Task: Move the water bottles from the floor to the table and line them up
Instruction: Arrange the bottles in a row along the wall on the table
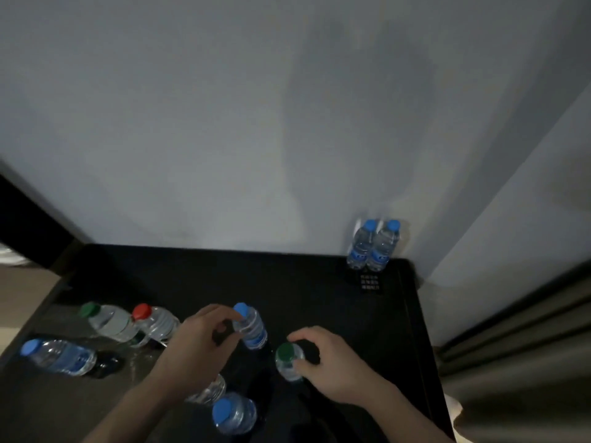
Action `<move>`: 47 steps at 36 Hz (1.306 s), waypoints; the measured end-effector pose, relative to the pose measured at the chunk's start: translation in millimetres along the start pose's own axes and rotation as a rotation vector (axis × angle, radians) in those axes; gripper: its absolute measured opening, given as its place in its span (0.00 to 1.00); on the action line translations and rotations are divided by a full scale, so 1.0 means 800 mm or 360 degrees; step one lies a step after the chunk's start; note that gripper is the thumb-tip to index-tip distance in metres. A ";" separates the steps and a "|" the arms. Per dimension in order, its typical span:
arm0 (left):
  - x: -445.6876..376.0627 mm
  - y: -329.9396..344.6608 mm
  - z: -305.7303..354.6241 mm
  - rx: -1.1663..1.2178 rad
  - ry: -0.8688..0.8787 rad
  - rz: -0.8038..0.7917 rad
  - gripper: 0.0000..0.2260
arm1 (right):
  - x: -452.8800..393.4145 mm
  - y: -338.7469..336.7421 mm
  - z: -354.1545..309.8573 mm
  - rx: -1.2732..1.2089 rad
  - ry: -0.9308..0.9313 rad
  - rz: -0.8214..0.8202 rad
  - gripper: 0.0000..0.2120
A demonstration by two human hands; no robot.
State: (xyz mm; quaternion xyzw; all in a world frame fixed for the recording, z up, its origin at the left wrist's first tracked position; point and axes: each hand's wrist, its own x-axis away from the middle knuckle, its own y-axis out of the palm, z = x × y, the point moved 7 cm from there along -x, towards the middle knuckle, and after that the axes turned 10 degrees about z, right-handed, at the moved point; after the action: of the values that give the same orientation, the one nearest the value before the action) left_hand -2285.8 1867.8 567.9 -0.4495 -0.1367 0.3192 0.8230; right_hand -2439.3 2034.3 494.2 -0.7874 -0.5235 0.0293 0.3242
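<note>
Clear plastic bottles [250,327] — glossy black table [287,282], matt wall [192,123].

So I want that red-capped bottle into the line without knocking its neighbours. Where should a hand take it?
Take the red-capped bottle by the neck just under the cap, coming from above. A green-capped bottle stands close on its left and the left hand is near its right, so the sides are crowded, while the cap stands free on top.
</note>
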 end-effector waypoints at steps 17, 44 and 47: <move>-0.007 0.020 -0.082 0.0047 0.0132 -0.0263 0.17 | 0.004 0.063 -0.021 0.0528 0.0135 0.0534 0.20; -0.084 0.067 -0.071 -0.0184 0.0079 -0.0360 0.10 | 0.009 0.042 -0.018 0.0479 0.0668 0.0937 0.13; -0.091 0.068 -0.076 -0.0116 -0.0033 -0.0369 0.14 | 0.003 0.035 -0.015 0.0468 0.0670 0.0921 0.15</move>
State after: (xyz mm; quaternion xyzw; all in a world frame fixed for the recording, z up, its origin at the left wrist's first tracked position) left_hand -2332.4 1802.3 493.4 -0.4570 -0.2080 0.2213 0.8360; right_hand -2410.9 2023.7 489.1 -0.8364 -0.1919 0.0321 0.5124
